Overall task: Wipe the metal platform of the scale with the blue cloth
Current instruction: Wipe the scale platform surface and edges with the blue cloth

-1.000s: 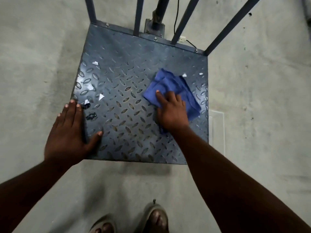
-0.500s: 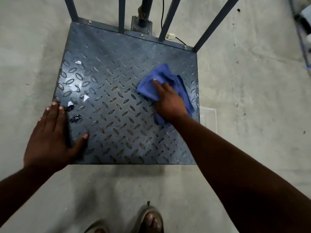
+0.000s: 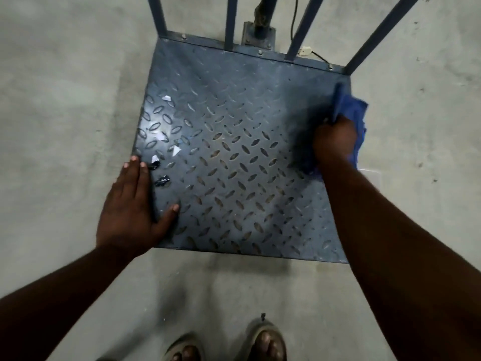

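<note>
The scale's metal platform (image 3: 234,157) is a blue-grey tread plate lying on the concrete floor. My right hand (image 3: 334,138) is at the platform's right edge, blurred by motion, and grips the bunched blue cloth (image 3: 350,108). The cloth sticks out beyond my knuckles and hangs over the edge. My left hand (image 3: 130,204) rests flat on the platform's front left edge, fingers straight and thumb spread. Small white scraps (image 3: 176,150) and black bits (image 3: 162,181) lie on the plate just beyond my left fingertips.
Blue metal rails (image 3: 230,22) and a post base (image 3: 259,35) rise along the platform's far edge, with a cable and white plug (image 3: 305,51) beside them. My sandalled feet (image 3: 265,340) stand on the floor in front. A clear flat piece (image 3: 369,171) lies right of the platform.
My right hand has swept the cloth from the middle right of the plate out to its right edge, and the cloth is now bunched. The left hand has stayed put.
</note>
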Available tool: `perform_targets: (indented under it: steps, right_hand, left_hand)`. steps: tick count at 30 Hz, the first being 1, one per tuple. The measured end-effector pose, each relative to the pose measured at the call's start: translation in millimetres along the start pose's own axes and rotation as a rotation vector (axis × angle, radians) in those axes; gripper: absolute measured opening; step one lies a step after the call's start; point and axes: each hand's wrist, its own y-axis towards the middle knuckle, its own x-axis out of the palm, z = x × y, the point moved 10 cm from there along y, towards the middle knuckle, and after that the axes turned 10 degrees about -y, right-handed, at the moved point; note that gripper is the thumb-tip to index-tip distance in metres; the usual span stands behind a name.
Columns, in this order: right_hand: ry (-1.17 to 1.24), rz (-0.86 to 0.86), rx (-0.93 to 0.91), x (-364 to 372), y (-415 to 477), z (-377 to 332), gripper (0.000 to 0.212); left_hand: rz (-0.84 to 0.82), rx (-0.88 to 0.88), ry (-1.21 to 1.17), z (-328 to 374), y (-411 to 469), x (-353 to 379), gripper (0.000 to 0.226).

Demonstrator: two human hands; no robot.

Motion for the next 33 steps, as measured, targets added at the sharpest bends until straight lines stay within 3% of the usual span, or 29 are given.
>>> perform_targets:
  steps: [2, 4, 7, 10, 15, 17, 19, 21, 24, 26, 27, 29, 30, 31, 33]
  right_hand:
    - [0.123, -0.019, 0.081, 2.6, -25.3, -21.5, 0.037]
    - [0.244, -0.085, -0.006, 14.8, -77.5, -65.3, 0.029]
    - [0.402, -0.043, -0.081, 16.8, -163.2, -108.9, 0.025]
    - [0.310, -0.210, -0.185, 40.6, -229.2, -140.2, 0.025]
    - [0.225, -0.384, -0.398, 56.5, -277.5, -178.8, 0.062]
    - [0.196, -0.498, -0.492, 63.0, -284.5, -197.8, 0.052]
    - [0.209, -0.605, -0.543, 67.7, -288.5, -207.7, 0.029]
    - [0.424, -0.631, -0.318, 66.5, -265.1, -197.0, 0.015]
    - [0.723, -0.501, 0.184, 55.8, -239.8, -147.8, 0.014]
    - [0.898, -0.434, 0.397, 58.8, -233.0, -126.6, 0.029]
    - [0.935, -0.316, 0.500, 54.5, -227.5, -114.1, 0.038]
    - [0.783, 0.284, 0.678, 6.5, -214.7, -80.4, 0.053]
    - [0.628, 0.497, 0.669, -13.5, -217.6, -76.7, 0.054]
    - [0.580, 0.335, 0.457, -13.1, -210.4, -102.4, 0.040]
    - [0.244, -0.288, -0.130, 30.2, -235.1, -176.5, 0.015]
  left_hand:
    - [0.002, -0.008, -0.004, 0.5, 0.2, -1.4, 0.109]
    - [0.011, -0.002, -0.016, 1.0, 1.0, -2.7, 0.108]
    - [0.027, 0.004, -0.032, 0.8, -0.6, -2.4, 0.107]
    - [0.026, 0.008, -0.058, -4.0, 0.1, 0.9, 0.104]
    - [0.067, -0.157, -0.257, -18.3, -2.3, -7.7, 0.091]
    - [0.091, -0.277, -0.358, -27.5, -4.8, -10.1, 0.089]
    - [0.127, -0.390, -0.477, -38.4, -6.3, -8.9, 0.089]
    - [0.171, -0.445, -0.523, -47.6, -7.1, -10.0, 0.085]
    - [0.165, -0.451, -0.505, -50.5, -6.8, -9.6, 0.080]
    - [0.155, -0.453, -0.498, -49.5, -7.0, -10.1, 0.079]
    - [0.150, -0.447, -0.494, -46.7, -6.5, -11.0, 0.078]
    - [0.138, -0.434, -0.489, -44.1, -6.1, -12.3, 0.077]
    - [0.130, -0.433, -0.488, -43.5, -5.8, -12.6, 0.077]
    - [0.117, -0.437, -0.483, -43.2, -5.6, -12.5, 0.077]
    - [0.087, -0.446, -0.467, -43.0, -5.9, -10.8, 0.082]
